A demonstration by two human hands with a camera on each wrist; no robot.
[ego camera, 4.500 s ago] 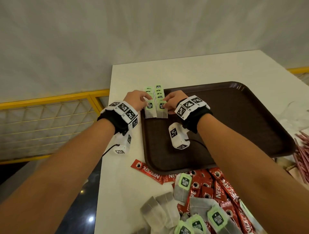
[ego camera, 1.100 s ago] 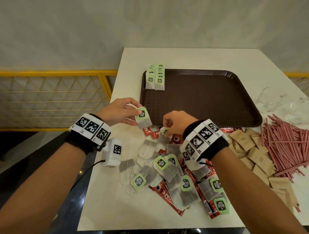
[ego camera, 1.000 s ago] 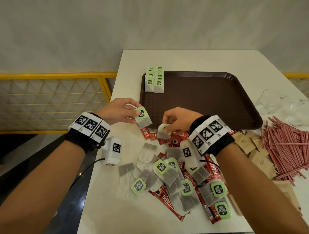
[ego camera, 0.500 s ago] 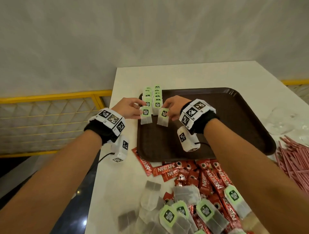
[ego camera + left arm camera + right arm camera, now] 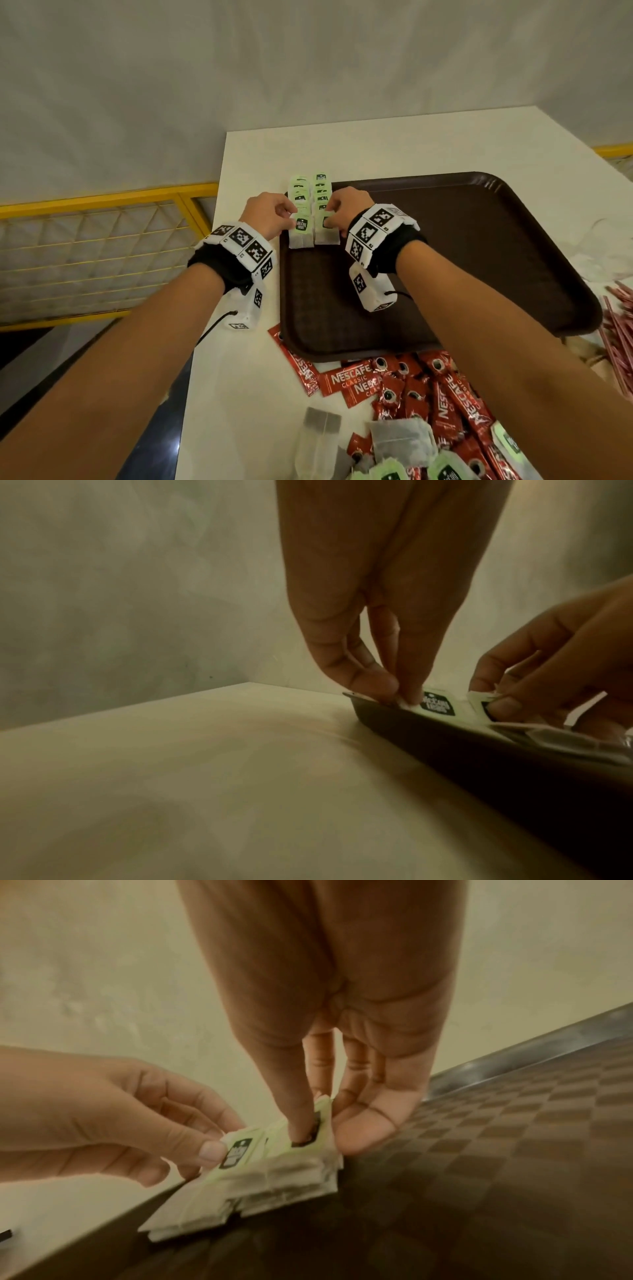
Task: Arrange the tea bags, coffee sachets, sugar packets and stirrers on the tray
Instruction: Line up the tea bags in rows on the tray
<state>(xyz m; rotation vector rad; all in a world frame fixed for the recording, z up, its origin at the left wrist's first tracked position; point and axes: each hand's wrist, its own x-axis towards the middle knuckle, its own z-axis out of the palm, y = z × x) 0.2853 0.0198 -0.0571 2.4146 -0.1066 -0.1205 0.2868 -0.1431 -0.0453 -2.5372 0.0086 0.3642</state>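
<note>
The step in hand is the laying of tea bags, two at a time, onto the near end of the two overlapping rows of tea bags (image 5: 310, 195) that run along the far left corner of the brown tray (image 5: 479, 240). The left hand (image 5: 265, 214) pinches the green tag of the left tea bag (image 5: 300, 233) between thumb and forefinger, and the bag lies flat against the tray's left rim at the front of its row. The right hand (image 5: 346, 212) presses its thumb onto the tag of the right tea bag (image 5: 327, 233), with the forefinger behind it, so each grip is closed lightly on paper, not on the pouch itself. In the right wrist view both bags sit on top of the ones beneath, edges roughly square.

The tea-bag stage looks only partly done. Loose tea bags (image 5: 400, 442) lie on the counter (image 5: 239, 377) near the person, mixed with red coffee sachets (image 5: 445, 404), and pink stirrers (image 5: 616, 322) lie off the tray's right side; sugar packets cannot be made out clearly here.

The next move probably calls for letting go without dragging the tags, since the bags are light and would slide askew, then reaching back to the pile for another pair.
</note>
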